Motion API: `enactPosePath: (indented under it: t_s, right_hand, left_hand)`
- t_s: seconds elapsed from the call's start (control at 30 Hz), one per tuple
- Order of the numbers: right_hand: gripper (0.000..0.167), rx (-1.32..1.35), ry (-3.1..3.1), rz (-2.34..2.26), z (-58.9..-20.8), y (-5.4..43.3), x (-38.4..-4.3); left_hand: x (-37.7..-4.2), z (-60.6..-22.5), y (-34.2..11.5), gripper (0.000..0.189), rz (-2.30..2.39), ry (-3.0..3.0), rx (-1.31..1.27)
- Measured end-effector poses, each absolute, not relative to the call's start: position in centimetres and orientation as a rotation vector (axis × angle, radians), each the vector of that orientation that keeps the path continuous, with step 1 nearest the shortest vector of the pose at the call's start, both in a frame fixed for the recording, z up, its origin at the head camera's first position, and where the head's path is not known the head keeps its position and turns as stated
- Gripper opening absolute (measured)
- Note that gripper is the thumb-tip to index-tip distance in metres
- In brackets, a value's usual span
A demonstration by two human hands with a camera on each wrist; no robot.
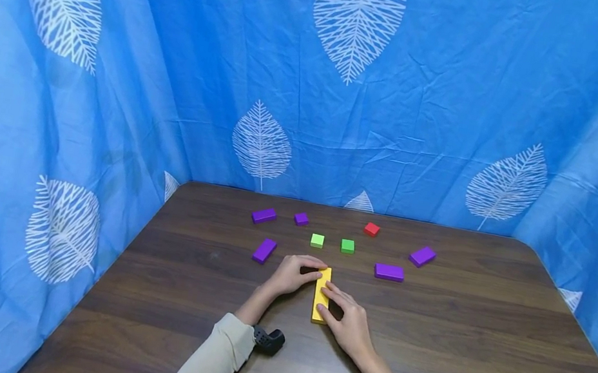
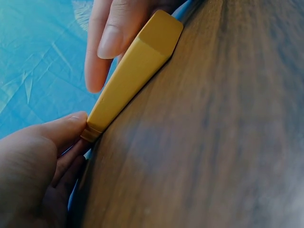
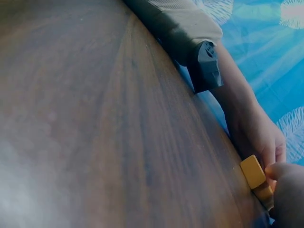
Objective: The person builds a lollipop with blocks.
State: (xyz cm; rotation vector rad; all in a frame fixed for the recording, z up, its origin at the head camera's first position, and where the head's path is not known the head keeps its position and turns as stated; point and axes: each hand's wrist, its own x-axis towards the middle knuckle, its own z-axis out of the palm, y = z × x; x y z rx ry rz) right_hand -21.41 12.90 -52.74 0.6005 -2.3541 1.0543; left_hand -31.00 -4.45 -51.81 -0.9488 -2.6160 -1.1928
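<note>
A long yellow block lies on the table, pointing away from me. A seam line crosses it near its far end in the left wrist view. My left hand pinches that far end, thumb on the near side and forefinger reaching round the tip. From the right, my right hand rests its thumb and fingertips along the top and right edge, fingers nearly straight. In the left wrist view the yellow block runs between both hands. The right wrist view shows the near end of the yellow block by the left hand.
Beyond the hands stand a light green block, a green block and a red block. Several purple blocks lie on both sides. A blue curtain with leaf prints hangs around the wooden table.
</note>
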Motion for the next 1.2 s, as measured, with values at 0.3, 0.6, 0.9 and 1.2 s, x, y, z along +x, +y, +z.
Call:
enactPosePath:
  t_s: [0.3,0.6,0.9,1.2]
  right_hand:
    - [0.036,0.611,-2.375,1.065,-52.6,12.9,-22.0]
    - [0.036,0.632,-2.388,1.066,-52.9,13.1,-22.7]
    - [0.033,0.655,-2.386,1.053,-52.9,13.1,-22.9]
    - [0.034,0.645,-2.410,1.043,-52.8,13.1,-22.7]
  left_hand:
    - [-30.9,-51.8,-5.1,0.028,-1.277,-2.537,-0.917]
    - [-30.2,-51.3,-8.2,0.031,-1.224,-2.269,-0.622]
    - [-29.2,-51.7,-12.1,0.040,-1.004,-2.219,-0.372]
    - [-28.8,-52.0,-12.6,0.037,-0.929,-2.373,-0.311]
